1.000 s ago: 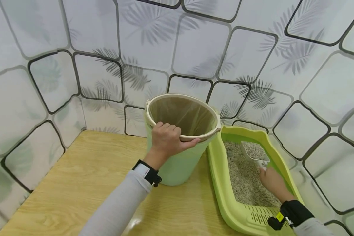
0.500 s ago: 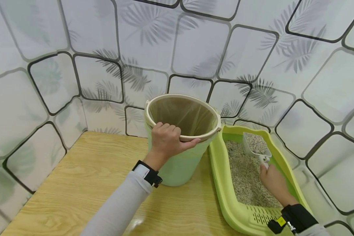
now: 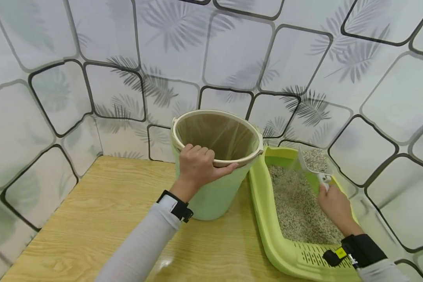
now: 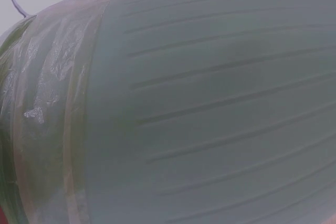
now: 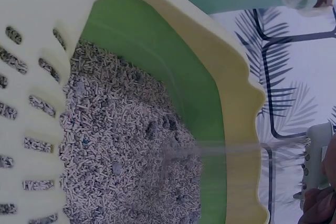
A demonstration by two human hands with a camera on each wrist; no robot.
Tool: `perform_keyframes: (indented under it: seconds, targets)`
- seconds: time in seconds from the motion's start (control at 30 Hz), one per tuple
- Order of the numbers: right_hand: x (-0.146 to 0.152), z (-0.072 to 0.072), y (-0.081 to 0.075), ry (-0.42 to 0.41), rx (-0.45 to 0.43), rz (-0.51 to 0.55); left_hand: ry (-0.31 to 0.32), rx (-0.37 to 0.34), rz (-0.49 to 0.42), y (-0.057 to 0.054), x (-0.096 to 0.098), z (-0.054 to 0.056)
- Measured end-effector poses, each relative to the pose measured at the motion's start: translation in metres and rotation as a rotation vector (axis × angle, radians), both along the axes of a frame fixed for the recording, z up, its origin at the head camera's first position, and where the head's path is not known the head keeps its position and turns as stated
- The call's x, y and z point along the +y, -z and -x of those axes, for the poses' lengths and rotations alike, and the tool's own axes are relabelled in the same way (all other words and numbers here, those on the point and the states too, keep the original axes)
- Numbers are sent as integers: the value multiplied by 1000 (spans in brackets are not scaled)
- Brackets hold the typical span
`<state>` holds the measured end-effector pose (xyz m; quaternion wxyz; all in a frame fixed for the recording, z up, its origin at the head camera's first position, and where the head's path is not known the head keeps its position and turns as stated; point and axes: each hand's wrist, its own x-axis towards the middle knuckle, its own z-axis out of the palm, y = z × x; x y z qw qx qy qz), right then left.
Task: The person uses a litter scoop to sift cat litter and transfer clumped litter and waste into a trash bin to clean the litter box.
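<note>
Gripping bin [image 3: 211, 196] rim, hands [image 3: 197, 166] lift scoop [image 3: 313, 162] (litter-filled).

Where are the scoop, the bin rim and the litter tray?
scoop [image 3: 314, 161], head view, on its litter-filled bowl.
bin rim [image 3: 216, 113], head view, on the far beige edge.
litter tray [image 3: 268, 250], head view, on its near left green wall.

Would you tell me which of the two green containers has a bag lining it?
The round bin gripped by the left hand; a clear bag lines its rim. The flat litter tray holds only pellets.
</note>
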<state>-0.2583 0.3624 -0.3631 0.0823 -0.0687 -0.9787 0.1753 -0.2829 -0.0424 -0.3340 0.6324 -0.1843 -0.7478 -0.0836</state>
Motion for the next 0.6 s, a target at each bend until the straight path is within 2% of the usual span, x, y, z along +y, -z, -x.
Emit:
perform_keyframes:
  seconds: [0.2,0.5,0.6]
  targets:
    - [3,1,-4,35,10,-41,-8,-3,-1,-2,0,0]
    - [8,0,-5,-1,-37,-229,-6,-2,-3,-1,-1,0]
    - [9,1,-7,-19,-37,-244,-4,-4,0,-1,0,-1]
